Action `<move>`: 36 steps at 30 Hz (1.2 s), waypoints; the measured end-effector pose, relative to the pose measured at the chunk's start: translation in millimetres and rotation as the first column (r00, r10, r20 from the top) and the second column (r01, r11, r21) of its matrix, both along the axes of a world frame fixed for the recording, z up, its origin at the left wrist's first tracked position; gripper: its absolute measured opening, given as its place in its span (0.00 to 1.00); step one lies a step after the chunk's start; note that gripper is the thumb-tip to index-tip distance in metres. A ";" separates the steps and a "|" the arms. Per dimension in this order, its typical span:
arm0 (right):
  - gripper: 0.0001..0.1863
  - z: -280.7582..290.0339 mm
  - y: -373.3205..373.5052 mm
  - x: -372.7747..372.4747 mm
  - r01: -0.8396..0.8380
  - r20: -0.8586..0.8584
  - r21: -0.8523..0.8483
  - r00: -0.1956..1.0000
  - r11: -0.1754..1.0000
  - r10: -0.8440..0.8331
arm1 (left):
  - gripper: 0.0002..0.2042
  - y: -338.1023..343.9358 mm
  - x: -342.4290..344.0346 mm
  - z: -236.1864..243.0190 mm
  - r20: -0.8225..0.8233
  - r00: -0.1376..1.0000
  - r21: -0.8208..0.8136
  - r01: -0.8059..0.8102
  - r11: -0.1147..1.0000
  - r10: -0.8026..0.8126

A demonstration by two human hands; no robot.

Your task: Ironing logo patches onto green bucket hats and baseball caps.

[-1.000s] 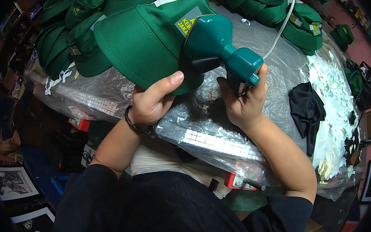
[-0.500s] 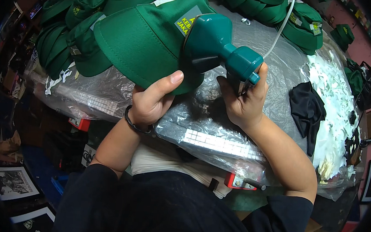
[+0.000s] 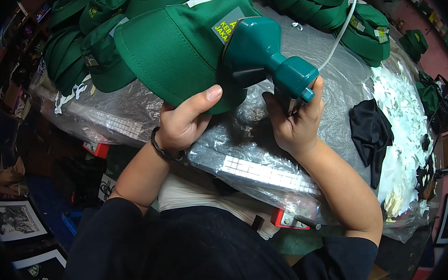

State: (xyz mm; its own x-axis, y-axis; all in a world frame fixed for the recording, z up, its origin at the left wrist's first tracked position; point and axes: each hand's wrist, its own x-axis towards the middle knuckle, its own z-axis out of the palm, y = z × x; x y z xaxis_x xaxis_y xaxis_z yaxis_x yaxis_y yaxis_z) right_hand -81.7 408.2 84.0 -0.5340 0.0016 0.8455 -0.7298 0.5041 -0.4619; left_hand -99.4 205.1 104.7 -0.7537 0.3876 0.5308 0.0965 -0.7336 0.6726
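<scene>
My left hand grips a green cap by its brim, thumb on top and fingers hidden underneath. The brim points toward me and to the left. On the cap's front is a grey patch with yellow lettering, partly covered by a teal clothes iron. The iron stands on edge, its sole against the patch and the cap's front. My right hand is closed around the iron's handle, which the iron's body mostly hides. A white cord runs up from the iron's back end.
Stacked green caps stand at the left, with more caps at the far side and right. Clear plastic sheeting covers the table. A black cloth and a heap of white scraps lie at the right.
</scene>
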 end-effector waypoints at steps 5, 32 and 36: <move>0.34 5.6 -0.5 0.6 -0.004 0.020 0.022 1.000 1.000 0.004 | 0.18 -1.6 -7.1 -5.7 -0.009 1.000 0.007 -0.018 1.000 0.018; 0.31 20.2 7.9 6.6 0.014 -0.018 -0.038 1.000 0.999 -0.014 | 0.06 0.1 10.4 3.4 -0.301 0.928 -0.524 -0.353 0.775 0.219; 0.30 18.4 7.9 6.5 -0.013 -0.032 -0.054 0.999 0.998 0.011 | 0.09 -12.2 4.1 -2.3 -0.399 0.914 -0.508 -0.289 0.812 0.076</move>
State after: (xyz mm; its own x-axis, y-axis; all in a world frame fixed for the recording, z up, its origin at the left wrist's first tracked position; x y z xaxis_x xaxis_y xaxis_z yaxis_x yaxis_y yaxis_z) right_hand -75.2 416.1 102.4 -0.5071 0.0414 0.8609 -0.7502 0.4705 -0.4645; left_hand -95.4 192.9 102.4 -0.6498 0.5644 0.5092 0.4919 -0.1985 0.8477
